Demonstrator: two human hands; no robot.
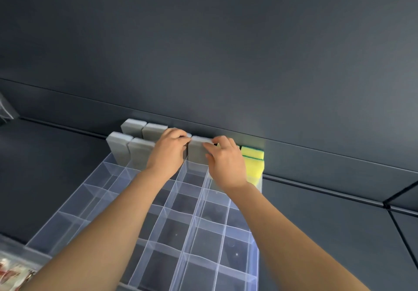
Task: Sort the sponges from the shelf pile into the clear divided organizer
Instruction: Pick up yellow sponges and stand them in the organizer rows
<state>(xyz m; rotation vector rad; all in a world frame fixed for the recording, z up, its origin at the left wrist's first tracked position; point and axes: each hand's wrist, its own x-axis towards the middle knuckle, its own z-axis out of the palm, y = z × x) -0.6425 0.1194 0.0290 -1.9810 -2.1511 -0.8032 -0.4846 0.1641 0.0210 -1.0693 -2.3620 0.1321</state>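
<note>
A clear divided organizer (pixel 144 202) lies on a dark shelf and reaches back to the wall. Several grey sponges (pixel 122 148) stand upright in its far left compartments. Two yellow sponges with green backing (pixel 252 162) stand in the far right column. Between them one more grey sponge (pixel 197 153) stands upright in a far compartment. My left hand (pixel 168 153) grips its left upper edge with curled fingers. My right hand (pixel 226 162) pinches its right upper edge. Whatever stands behind my hands is hidden.
The dark shelf wall (pixel 226 64) rises right behind the organizer. Most near compartments of the organizer hold nothing. A clear bag (pixel 5 110) shows at the far left, and a printed packet (pixel 13 270) at the bottom left corner. A shelf seam (pixel 389 204) runs at the right.
</note>
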